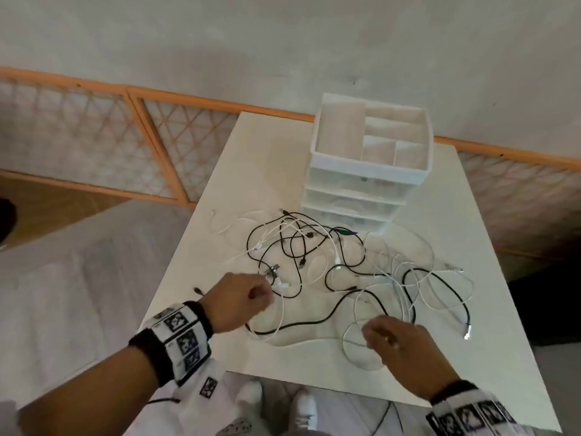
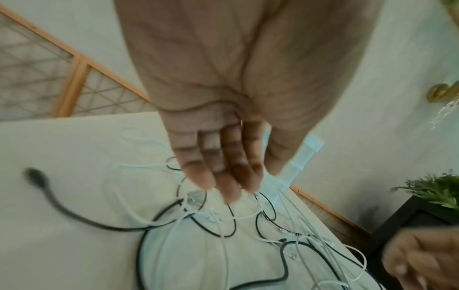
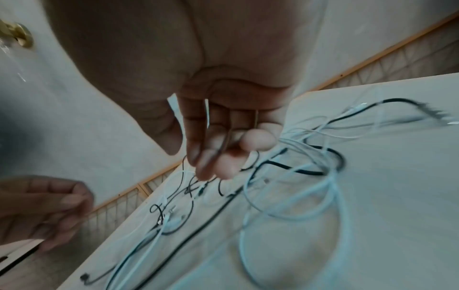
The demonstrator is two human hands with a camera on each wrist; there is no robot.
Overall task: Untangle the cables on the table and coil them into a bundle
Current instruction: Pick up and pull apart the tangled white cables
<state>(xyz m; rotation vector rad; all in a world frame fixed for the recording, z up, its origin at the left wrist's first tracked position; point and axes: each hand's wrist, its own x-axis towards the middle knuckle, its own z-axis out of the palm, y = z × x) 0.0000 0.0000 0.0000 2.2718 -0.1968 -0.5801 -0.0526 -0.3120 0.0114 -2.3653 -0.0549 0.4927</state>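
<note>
A tangle of black and white cables (image 1: pixel 314 256) lies spread over the middle of the white table (image 1: pixel 456 215). My left hand (image 1: pixel 267 291) hovers at the tangle's near left. Its fingers (image 2: pixel 223 182) reach down towards a cluster of connectors (image 1: pixel 273 273) and hold nothing that I can see. A black plug (image 2: pixel 34 176) lies loose to its left. My right hand (image 1: pixel 369 335) hangs over the white cable loops (image 1: pixel 405 294) at the near right. Its fingers (image 3: pixel 211 166) are loosely curled above the cables (image 3: pixel 298 176) and empty. Both wrist views are blurred.
A white drawer organiser (image 1: pixel 371 171) with an open compartmented top stands at the back of the table, just behind the tangle. A wooden lattice rail (image 1: pixel 157 130) runs along the wall. A grey cushioned surface (image 1: pixel 78 278) lies left of the table. My shoes (image 1: pixel 301 407) show below the front edge.
</note>
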